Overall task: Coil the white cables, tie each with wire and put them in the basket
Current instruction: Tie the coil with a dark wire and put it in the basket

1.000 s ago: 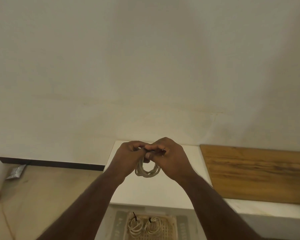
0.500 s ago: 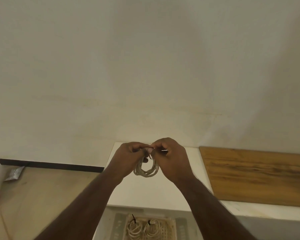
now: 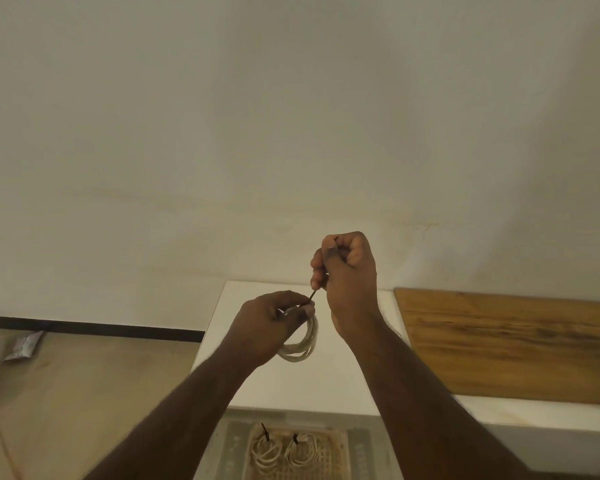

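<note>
At six o'clock, the basket [image 3: 340, 445] holds two tied coils. Above it, the left hand [image 3: 267, 323] pinches the coil [image 3: 303, 344] at its top. The wire [image 3: 312, 294] runs toward one o'clock into the right hand's [image 3: 349, 271] curled fingers.
</note>
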